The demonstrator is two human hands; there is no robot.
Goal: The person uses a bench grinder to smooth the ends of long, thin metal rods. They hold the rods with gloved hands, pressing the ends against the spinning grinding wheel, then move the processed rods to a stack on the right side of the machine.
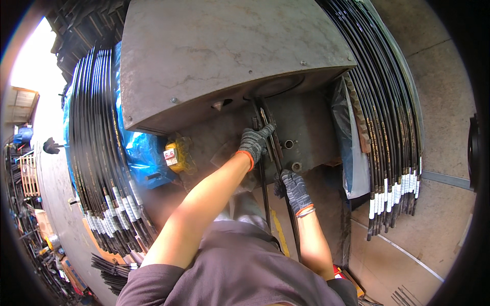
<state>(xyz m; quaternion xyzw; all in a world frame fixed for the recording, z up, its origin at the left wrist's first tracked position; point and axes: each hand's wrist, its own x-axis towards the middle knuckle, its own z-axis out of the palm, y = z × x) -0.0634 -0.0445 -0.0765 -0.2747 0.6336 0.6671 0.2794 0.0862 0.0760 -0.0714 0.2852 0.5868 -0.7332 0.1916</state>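
My left hand (255, 143), in a grey knitted glove with an orange cuff, is closed around dark lengths just below the machine's front opening. Its thumb lies along a narrow metal bar (274, 145) there. One black hose (264, 196) runs down from under this hand toward my lap. Lower and to the right, my right hand (296, 191), gloved the same way, is closed on a second black hose (293, 222). That hose passes up toward the machine (229, 46). The fingertips of both hands are partly hidden.
Bundled black hoses with white bands hang at the left (94, 143) and at the right (380, 117). On the machine's ledge lie a yellow plastic-wrapped packet (181, 155) and two metal rings, one a small collar (289, 144). Blue plastic sheeting (145, 153) bulges beside the left bundle.
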